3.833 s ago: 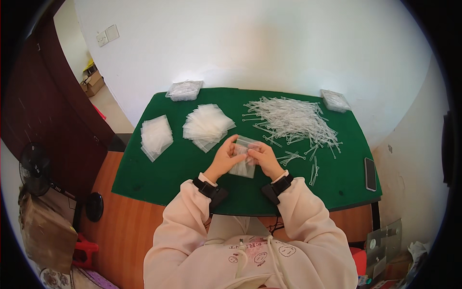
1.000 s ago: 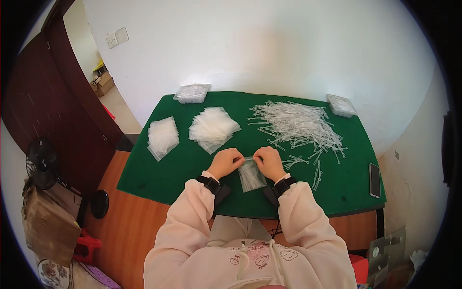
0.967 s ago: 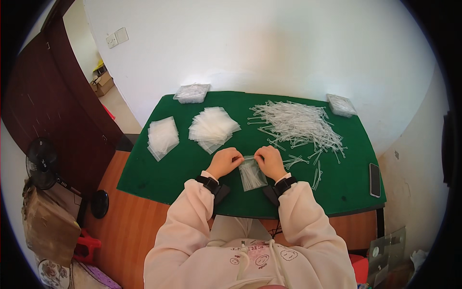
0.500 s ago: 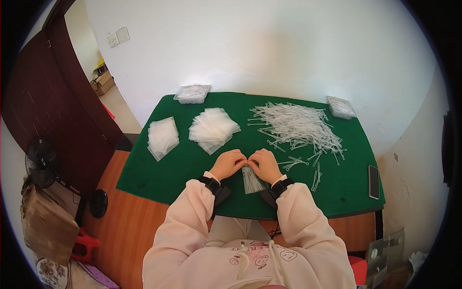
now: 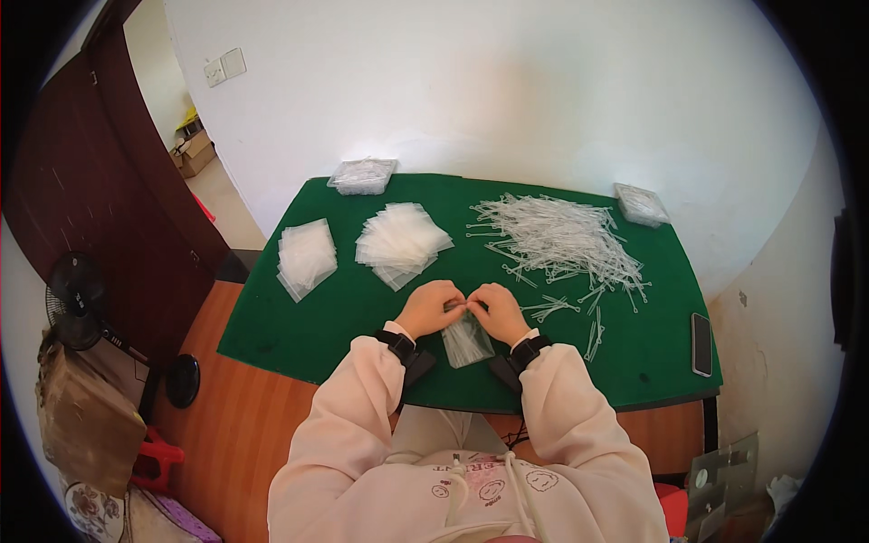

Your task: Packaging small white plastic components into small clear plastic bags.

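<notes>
Near the front edge of the green table, my left hand [image 5: 433, 309] and my right hand [image 5: 497, 312] come together, fingers pinched on the top edge of a clear plastic bag [image 5: 467, 342]. Several thin clear sticks show inside the bag, which hangs down toward me. Beyond my right hand lies a large heap of clear plastic sticks with small looped ends [image 5: 557, 237], with a few strays beside it. A fanned stack of empty clear bags [image 5: 401, 241] lies beyond my left hand, and a second bag stack [image 5: 307, 258] sits farther left.
Filled clear packs stand at the table's back left [image 5: 363, 176] and back right [image 5: 641, 204]. A phone [image 5: 701, 344] lies at the right edge of the green table [image 5: 299, 339]. A black fan [image 5: 80, 290] and a dark door [image 5: 100, 172] are at the left.
The bag's lower end has swung slightly left and spread wider and flatter. Both hands stay almost in place, still pinching its top edge.
</notes>
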